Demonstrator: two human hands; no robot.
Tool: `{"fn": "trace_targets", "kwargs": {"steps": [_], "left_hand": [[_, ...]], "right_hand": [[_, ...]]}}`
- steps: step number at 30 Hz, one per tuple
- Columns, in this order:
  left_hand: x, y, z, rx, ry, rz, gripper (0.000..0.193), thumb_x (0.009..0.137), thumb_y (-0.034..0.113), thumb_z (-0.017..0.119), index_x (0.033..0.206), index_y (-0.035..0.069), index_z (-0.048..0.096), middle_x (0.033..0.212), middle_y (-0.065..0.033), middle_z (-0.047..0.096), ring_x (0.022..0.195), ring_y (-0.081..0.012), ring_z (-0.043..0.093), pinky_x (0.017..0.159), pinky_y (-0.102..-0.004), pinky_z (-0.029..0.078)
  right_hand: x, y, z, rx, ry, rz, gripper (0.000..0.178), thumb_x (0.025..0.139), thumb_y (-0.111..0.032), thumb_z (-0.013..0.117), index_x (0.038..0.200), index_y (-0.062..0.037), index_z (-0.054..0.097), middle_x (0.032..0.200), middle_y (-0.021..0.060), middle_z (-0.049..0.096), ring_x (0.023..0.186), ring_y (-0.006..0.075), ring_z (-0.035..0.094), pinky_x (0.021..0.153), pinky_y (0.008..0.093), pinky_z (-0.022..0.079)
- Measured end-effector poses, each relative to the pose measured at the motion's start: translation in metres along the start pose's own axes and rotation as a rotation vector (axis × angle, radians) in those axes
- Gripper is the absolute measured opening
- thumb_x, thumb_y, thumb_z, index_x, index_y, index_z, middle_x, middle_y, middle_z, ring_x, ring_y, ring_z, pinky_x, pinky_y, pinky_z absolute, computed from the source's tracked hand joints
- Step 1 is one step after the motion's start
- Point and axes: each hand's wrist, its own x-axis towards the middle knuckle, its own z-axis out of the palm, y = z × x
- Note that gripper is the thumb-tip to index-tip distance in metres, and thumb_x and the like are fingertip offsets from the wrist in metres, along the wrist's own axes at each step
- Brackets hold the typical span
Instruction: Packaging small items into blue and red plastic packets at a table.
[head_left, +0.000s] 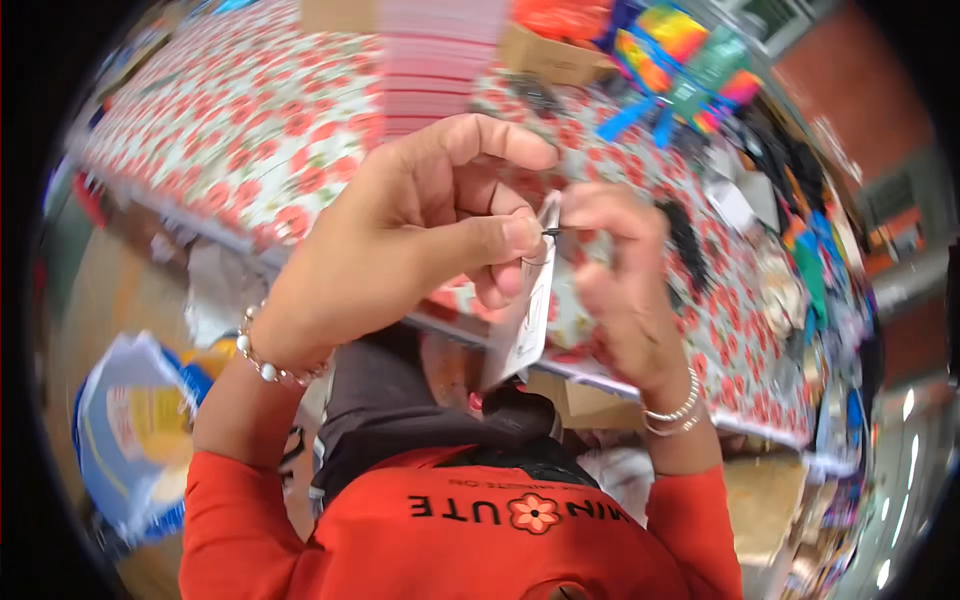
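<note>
A white card-like tag [535, 315] with dark line marks hangs edge-on between my hands, its lower end blurred. Near its top, a thin black cord [551, 232] runs out from my left fingertips. My left hand [400, 220] is closed in a pinch of thumb and fingers on this cord, its index finger arched above. On the other side, my right hand [630, 280] is smeared by motion. Its fingertips lie against the tag's top edge and the cord's end; whether they grip is unclear.
A table with a red-flowered cloth [250, 140] spans the front. On it lie pink striped sheets [440, 70], a cardboard box [550, 55], multicoloured packs [670, 65] and a black bundle [685, 245]. A blue-and-white bag [135, 430] stands low at the left.
</note>
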Motion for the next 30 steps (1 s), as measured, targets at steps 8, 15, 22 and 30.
{"fn": "trace_targets", "kwargs": {"steps": [8,15,22,30], "left_hand": [[-0.217,0.105,-0.104,0.785,0.466,-0.029,0.03,0.077,-0.013,0.047,0.099,-0.003,0.065,0.08,-0.0064,0.063,0.06,-0.0074,0.053,0.054,-0.0161,0.044],[-0.349,0.117,-0.151,1.083,1.172,-0.608,0.023,0.074,-0.009,0.048,0.088,-0.002,0.066,0.073,-0.0069,0.061,0.06,-0.0112,0.052,0.052,-0.02,0.045],[-0.43,0.053,-0.274,0.777,1.482,-0.812,0.031,0.071,-0.002,0.052,0.097,0.001,0.068,0.079,-0.0088,0.063,0.06,-0.0171,0.055,0.055,-0.0271,0.05],[-0.375,0.07,-0.285,1.313,0.984,-0.613,0.029,0.083,0.019,0.06,0.102,-0.003,0.062,0.094,-0.0107,0.064,0.079,-0.0167,0.057,0.074,-0.0288,0.047]], "right_hand": [[0.012,-0.002,0.006,0.099,-0.106,0.065,0.032,0.077,-0.01,0.054,0.107,-0.0011,0.048,0.103,0.0125,0.052,0.09,0.0215,0.05,0.085,0.0339,0.04],[0.031,0.011,0.045,0.14,-0.4,0.208,0.021,0.083,-0.004,0.048,0.104,-0.0015,0.048,0.097,0.0081,0.049,0.087,0.0175,0.047,0.082,0.0268,0.038],[0.034,0.015,0.042,0.048,-0.549,0.276,0.017,0.086,-0.002,0.046,0.103,-0.0019,0.05,0.097,0.0068,0.049,0.088,0.017,0.047,0.084,0.0257,0.038],[-0.002,0.1,-0.026,-0.71,-0.111,0.049,0.026,0.085,-0.008,0.053,0.109,-0.0013,0.057,0.113,0.0127,0.056,0.101,0.029,0.053,0.091,0.0347,0.04]]}}
